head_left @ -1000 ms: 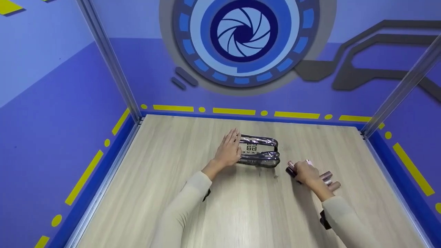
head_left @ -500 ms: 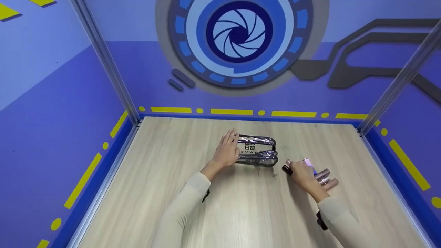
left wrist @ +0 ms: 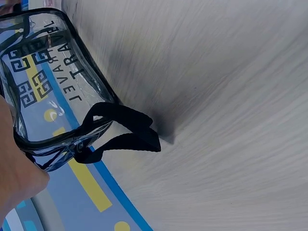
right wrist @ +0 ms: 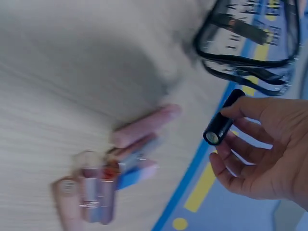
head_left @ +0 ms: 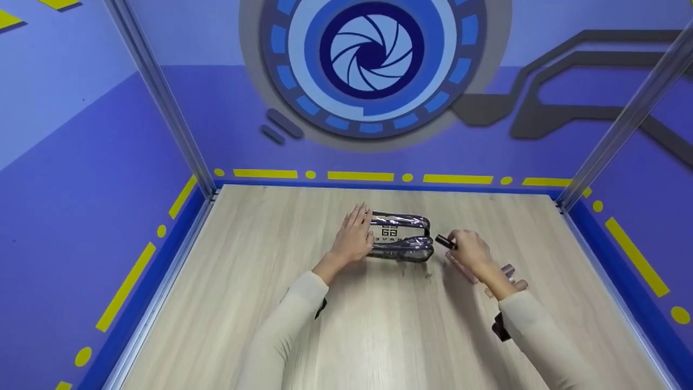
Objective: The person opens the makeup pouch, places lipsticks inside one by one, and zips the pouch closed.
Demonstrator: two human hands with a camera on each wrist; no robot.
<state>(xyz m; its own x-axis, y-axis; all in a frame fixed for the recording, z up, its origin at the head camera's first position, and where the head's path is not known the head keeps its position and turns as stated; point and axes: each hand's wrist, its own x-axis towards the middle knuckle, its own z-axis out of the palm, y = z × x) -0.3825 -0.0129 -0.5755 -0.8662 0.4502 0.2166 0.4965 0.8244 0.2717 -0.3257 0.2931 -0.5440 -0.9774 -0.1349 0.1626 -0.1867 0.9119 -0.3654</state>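
A clear cosmetic pouch (head_left: 400, 254) with black piping and printed lettering sits on the table. My left hand (head_left: 352, 235) lies with straight fingers on the pouch's left end. In the left wrist view, a black strap loop (left wrist: 122, 127) sticks out from the pouch. Just right of the pouch, my right hand (head_left: 470, 252) pinches a black lipstick tube (right wrist: 224, 117) between thumb and fingers, raised off the table. A dark tube (right wrist: 245, 30) shows through the pouch's clear wall. Below the right hand lies a pink tube (right wrist: 147, 126).
Several more lipstick tubes lie in a loose group, among them a pale pink one (right wrist: 68, 202), a mauve one (right wrist: 108, 199) and a blue-and-pink one (right wrist: 137, 175). The wooden table (head_left: 357, 336) is bordered by blue printed walls (head_left: 206, 119) with metal corner posts.
My right hand has lifted the black lipstick tube from the group and carried it up and left toward the pouch. The left hand stays on the pouch.
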